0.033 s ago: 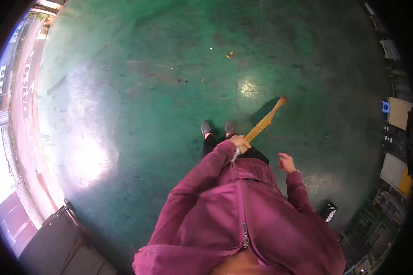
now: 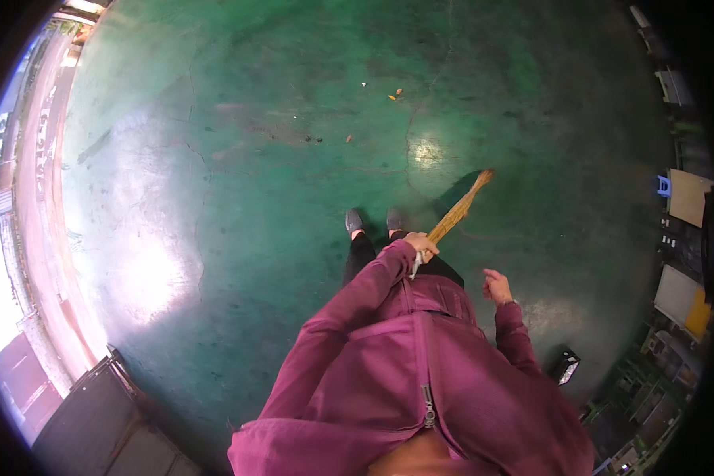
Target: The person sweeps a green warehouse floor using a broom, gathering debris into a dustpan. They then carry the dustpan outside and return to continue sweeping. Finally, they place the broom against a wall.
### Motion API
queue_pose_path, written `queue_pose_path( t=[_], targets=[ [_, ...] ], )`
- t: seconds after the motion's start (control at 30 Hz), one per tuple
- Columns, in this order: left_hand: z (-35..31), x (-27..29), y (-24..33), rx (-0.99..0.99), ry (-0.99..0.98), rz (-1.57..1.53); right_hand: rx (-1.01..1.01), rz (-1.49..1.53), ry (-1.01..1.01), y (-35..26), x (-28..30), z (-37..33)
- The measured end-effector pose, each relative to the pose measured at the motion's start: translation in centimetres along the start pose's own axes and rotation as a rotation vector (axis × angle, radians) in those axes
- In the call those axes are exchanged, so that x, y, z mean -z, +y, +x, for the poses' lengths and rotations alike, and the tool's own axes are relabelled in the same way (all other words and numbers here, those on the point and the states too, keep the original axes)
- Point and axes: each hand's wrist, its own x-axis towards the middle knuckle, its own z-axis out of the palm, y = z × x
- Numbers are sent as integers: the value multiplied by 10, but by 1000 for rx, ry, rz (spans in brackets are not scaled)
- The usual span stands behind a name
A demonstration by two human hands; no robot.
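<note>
My left hand (image 2: 422, 243) is closed around a yellowish straw broom (image 2: 454, 214) in front of my waist. The broom slants away to the upper right, its brushy tip (image 2: 484, 178) farthest from me and a dark shadow beside it. Something whitish, like a cord, hangs below the left hand. To the right of my hip, my right hand (image 2: 497, 286) is empty, with its fingers loosely bent and apart. It does not touch the broom.
My shoes (image 2: 355, 220) stand on a worn green floor (image 2: 278, 182). Small yellow-brown scraps (image 2: 394, 96) lie ahead. A dark panel (image 2: 95, 420) is at the lower left. A black, light-faced box (image 2: 565, 366) stands at right, near boards (image 2: 678, 293) and a blue stool (image 2: 664, 186).
My left hand has shifted slightly to the right with the broom still in it. The right hand is almost where it was.
</note>
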Motion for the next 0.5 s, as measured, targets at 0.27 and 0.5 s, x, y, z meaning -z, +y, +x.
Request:
queue_pose_path(
  t=[0.27,0.5],
  targets=[
    [-68,150,-43,-104,5,-632,-133,249,94,69,-10,-31],
    [-216,236,-51,-142,631,-676,-66,94,-40,71,-57,-32]
  ],
)
